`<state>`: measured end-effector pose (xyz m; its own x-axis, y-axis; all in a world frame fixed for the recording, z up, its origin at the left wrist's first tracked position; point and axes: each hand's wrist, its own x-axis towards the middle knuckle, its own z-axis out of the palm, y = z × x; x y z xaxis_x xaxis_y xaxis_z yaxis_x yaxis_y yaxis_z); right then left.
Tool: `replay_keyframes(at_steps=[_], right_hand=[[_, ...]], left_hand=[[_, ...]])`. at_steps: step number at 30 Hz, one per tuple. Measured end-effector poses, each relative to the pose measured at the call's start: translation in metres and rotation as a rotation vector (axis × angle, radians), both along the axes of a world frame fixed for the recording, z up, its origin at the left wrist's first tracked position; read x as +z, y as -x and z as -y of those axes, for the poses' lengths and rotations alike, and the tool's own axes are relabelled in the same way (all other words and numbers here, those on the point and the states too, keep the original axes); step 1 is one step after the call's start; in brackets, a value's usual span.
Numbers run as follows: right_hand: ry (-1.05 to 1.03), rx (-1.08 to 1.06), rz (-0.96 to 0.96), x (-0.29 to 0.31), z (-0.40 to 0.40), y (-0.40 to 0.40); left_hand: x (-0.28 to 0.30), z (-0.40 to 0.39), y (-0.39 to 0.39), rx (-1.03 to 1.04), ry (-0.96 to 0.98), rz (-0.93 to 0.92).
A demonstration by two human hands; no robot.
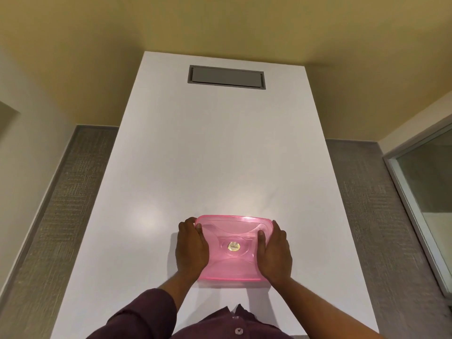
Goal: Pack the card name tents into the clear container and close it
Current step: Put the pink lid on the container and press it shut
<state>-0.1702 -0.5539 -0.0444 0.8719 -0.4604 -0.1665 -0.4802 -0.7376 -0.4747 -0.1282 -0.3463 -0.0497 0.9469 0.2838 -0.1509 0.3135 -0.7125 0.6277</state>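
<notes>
Two hands [192,248] [275,253] covering lid [232,231] edges

The container [233,248] sits on the table [220,155] at the near end, just ahead of the person. Left hand [192,249] is against its left side, right hand [275,253] against its right, thumbs lying over the lid. Far down the table, a hatch [226,77] is set into the top. Inside the container, possibly something at centre; hard to tell.
</notes>
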Motion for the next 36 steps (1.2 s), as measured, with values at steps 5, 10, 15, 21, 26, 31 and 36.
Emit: replay_keyframes(at_steps=[5, 10, 15, 21, 26, 31, 36], right_hand=[[0.059, -0.021, -0.027, 0.000, -0.003, -0.001], [0.091, -0.031, -0.043, -0.003, -0.003, 0.000], [0.097, -0.035, -0.012, -0.003, -0.004, 0.002], [0.071, -0.033, -0.026, -0.003, -0.002, 0.001], [0.073, -0.032, -0.085, -0.004, 0.005, -0.004], [-0.043, -0.185, -0.080, -0.001, 0.016, -0.041], [-0.021, -0.161, -0.193, -0.004, 0.022, -0.082]], left_hand=[[-0.008, -0.001, 0.002, 0.028, -0.063, -0.026], [-0.006, 0.001, 0.002, 0.029, -0.069, -0.050], [-0.004, 0.000, 0.004, 0.026, -0.060, 0.022], [-0.006, -0.001, 0.004, 0.016, -0.044, 0.018], [-0.009, -0.010, -0.004, 0.004, 0.032, -0.102], [-0.002, -0.012, -0.040, 0.092, 0.096, -0.235], [-0.006, -0.002, -0.053, 0.086, 0.140, -0.344]])
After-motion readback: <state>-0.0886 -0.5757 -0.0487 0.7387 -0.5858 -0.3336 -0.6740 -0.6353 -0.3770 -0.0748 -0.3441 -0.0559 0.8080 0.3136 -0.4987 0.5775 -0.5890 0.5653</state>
